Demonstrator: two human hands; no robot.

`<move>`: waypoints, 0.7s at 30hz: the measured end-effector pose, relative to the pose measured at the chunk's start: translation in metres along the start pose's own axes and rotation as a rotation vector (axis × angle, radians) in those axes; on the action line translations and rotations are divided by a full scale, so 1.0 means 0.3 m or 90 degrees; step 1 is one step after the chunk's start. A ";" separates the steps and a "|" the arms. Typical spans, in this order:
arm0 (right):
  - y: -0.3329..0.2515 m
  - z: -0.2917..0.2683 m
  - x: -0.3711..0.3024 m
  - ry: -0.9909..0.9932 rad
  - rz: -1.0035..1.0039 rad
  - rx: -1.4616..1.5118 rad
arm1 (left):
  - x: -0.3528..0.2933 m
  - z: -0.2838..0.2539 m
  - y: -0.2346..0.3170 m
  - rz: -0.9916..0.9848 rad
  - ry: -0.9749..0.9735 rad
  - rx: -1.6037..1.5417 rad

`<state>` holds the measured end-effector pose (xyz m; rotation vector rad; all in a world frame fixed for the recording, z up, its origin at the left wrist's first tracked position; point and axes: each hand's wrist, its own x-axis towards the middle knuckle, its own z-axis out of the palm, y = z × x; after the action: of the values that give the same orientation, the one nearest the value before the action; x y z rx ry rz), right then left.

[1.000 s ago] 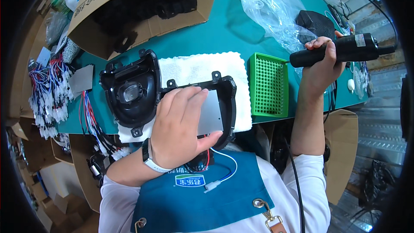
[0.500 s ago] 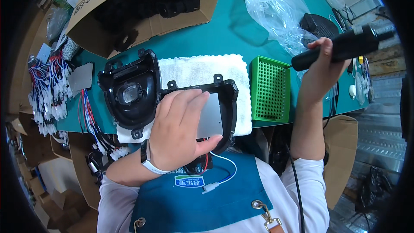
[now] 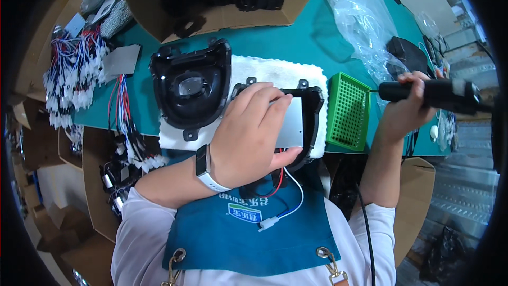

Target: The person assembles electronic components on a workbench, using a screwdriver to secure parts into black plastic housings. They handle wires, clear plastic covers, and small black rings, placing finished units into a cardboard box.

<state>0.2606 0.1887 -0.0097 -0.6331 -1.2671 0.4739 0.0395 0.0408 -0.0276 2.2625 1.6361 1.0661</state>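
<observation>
My left hand (image 3: pixel 253 130) grips a black plastic lamp housing (image 3: pixel 313 127) with a silver metal plate (image 3: pixel 293 124) in it. The fingers reach over the plate's far side and the thumb lies along its near edge. Much of the housing is hidden under the palm. Red, black and white wires run from it onto my apron, ending in a white connector (image 3: pixel 269 223). My right hand (image 3: pixel 406 116) is closed round a black corded electric screwdriver (image 3: pixel 431 95). Its bit points left, at the right rim of a green perforated tray (image 3: pixel 331 132).
Another black lamp housing (image 3: pixel 190 111) with a lens lies left, partly on a white towel (image 3: pixel 278 70). Behind stands an open cardboard box (image 3: pixel 225 24) of black parts. Bundled wires (image 3: pixel 79 69) lie far left. Clear plastic bags (image 3: pixel 357 18) lie at the back right.
The view has shifted, so the table things appear farther right. My left hand still lies on the housing and plate. The screwdriver has turned closer to level, its bit still by the green tray.
</observation>
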 end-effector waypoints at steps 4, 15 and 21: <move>-0.144 0.011 0.014 0.016 0.082 0.221 | -0.008 -0.017 -0.004 -0.002 0.014 0.017; -0.301 0.124 -0.151 -0.302 0.046 0.353 | -0.001 -0.007 0.001 -0.006 -0.022 0.004; -0.291 0.149 -0.179 -0.311 0.061 0.312 | -0.001 0.005 0.005 0.009 -0.012 0.013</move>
<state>0.2029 0.0970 0.0176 -0.1611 -1.5040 1.0257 0.0415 0.0403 -0.0280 2.2939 1.6331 1.0321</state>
